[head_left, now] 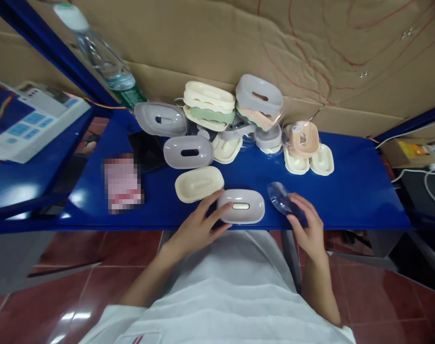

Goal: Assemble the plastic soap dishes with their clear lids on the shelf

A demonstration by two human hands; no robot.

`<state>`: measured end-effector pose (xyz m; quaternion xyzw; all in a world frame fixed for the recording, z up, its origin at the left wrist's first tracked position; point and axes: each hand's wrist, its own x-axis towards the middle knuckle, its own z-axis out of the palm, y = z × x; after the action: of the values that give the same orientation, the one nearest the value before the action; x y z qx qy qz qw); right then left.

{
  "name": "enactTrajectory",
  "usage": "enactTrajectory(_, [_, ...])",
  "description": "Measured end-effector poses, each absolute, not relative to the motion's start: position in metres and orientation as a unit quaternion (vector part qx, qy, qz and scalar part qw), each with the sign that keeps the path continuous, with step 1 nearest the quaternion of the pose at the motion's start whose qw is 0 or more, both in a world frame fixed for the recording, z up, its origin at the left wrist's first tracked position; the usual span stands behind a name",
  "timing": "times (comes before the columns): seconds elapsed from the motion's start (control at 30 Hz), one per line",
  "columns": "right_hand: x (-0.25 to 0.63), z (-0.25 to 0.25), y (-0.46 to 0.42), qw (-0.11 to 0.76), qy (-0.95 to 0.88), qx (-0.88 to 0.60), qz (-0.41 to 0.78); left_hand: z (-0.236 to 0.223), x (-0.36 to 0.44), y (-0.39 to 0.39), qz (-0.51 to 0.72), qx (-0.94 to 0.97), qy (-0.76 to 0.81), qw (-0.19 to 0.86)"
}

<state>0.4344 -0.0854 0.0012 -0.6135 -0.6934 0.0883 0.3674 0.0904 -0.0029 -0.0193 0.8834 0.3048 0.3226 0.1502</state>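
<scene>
At the front edge of the table a grey oval soap-dish-like piece [246, 217] lies flat, with a cream strip [241, 206] showing in its middle slot. My left hand [199, 227] is round its left end, thumb at the near side and index finger reaching to the strip. To the right, my right hand [307, 224] grips a clear plastic oval cover [280, 197], tilted just above or on the table. A cream oval tray [199, 184] with a raised middle ridge lies beyond my left hand. Behind it sits a slotted grey oval piece [189, 153].
Stacked cream and green dishes [210, 98], a grey stack [259, 93] and a peach dish [304, 138] line the back against the cardboard wall [210, 38]. A water bottle [106, 62], a dark phone-like slab [146, 148] and a blurred pink packet [123, 184] stand left.
</scene>
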Motion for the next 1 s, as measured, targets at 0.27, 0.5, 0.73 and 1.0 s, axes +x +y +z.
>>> enactTrajectory(0.27, [0.368, 0.018, -0.049, 0.250, -0.863, -0.427, 0.106, -0.022, 0.088, -0.001, 0.334, 0.868, 0.311, 0.197])
enactTrajectory(0.5, [0.362, 0.001, -0.049, 0.217, -0.885, -0.410, 0.036, -0.023, 0.087, 0.003, 0.320, 0.868, 0.311, 0.217])
enactTrajectory(0.73, [0.379, -0.011, -0.064, 0.216, -0.855, -0.471, -0.009, -0.013, 0.086, 0.001, 0.304, 0.870, 0.303, 0.241])
enactTrajectory(1.0, [0.477, -0.012, -0.100, 0.244, -0.704, -0.659, -0.103, -0.003, 0.060, 0.014, 0.314, 0.855, 0.407, 0.075])
